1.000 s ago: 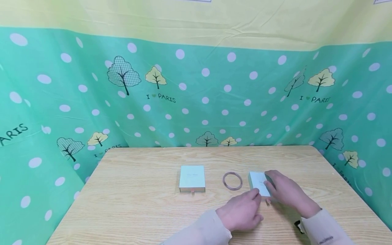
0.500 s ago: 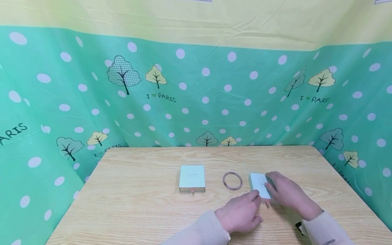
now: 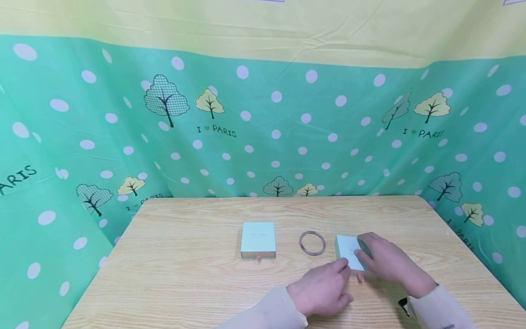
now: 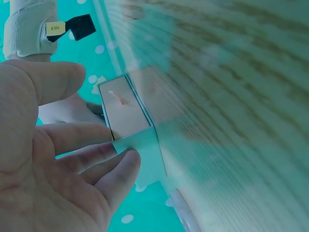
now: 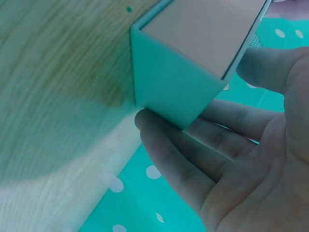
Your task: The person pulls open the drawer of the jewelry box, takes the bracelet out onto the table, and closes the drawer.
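A small pale-blue drawer box (image 3: 347, 249) with a pink ribbon tab (image 3: 360, 277) lies on the right side of the table. My right hand (image 3: 390, 262) grips it from the right, thumb over the top and fingers along the side, as the right wrist view shows up close. Fingertips of my left hand (image 3: 322, 287) touch its near left corner; the left thumb stands apart from the box. In the left wrist view, the box's drawer front (image 4: 126, 107) faces the camera. To the left of this box lies a purplish bangle (image 3: 302, 243).
A second pale-blue drawer box (image 3: 258, 238) with a ribbon tab sits left of the bangle. The wood-grain table (image 3: 185, 265) ends at a green polka-dot curtain (image 3: 246, 137) behind and on both sides.
The right-hand box has slid slightly toward me, with both hands moving along with it. The bangle and the other box have stayed where they were.
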The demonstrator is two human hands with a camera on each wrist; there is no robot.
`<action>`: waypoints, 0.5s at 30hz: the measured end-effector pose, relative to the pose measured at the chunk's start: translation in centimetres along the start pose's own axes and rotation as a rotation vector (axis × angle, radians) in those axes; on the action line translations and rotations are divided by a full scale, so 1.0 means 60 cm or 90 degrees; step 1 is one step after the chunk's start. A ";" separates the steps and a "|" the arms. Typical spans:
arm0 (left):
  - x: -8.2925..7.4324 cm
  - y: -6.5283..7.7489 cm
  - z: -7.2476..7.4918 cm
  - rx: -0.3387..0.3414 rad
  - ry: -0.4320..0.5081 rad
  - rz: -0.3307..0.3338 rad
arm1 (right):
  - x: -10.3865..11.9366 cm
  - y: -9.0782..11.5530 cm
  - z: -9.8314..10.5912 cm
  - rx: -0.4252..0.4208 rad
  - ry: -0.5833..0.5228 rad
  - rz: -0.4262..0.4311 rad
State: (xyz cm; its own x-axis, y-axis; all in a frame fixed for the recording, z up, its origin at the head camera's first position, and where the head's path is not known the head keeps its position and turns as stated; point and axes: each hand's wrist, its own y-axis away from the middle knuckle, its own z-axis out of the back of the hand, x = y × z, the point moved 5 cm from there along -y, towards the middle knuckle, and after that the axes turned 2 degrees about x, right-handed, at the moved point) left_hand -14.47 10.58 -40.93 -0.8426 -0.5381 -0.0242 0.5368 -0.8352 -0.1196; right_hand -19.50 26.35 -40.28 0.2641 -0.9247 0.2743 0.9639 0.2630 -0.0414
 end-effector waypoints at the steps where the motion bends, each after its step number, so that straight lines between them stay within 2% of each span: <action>1: 0.000 0.001 0.000 0.000 -0.001 -0.001 | 0.001 0.001 0.000 0.003 -0.001 -0.001; 9: -0.002 0.003 -0.001 -0.008 0.013 -0.002 | 0.003 0.004 0.000 0.025 0.002 -0.008; 15: -0.003 0.005 0.000 0.004 0.025 0.005 | 0.005 0.004 0.001 0.040 0.001 -0.013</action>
State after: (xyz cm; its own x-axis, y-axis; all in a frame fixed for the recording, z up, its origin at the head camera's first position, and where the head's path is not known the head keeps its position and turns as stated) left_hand -14.14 10.44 -40.99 -0.8389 -0.5405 -0.0637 0.5442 -0.8313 -0.1131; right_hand -19.21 26.16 -40.15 0.2447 -0.9302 0.2737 0.9651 0.2608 0.0239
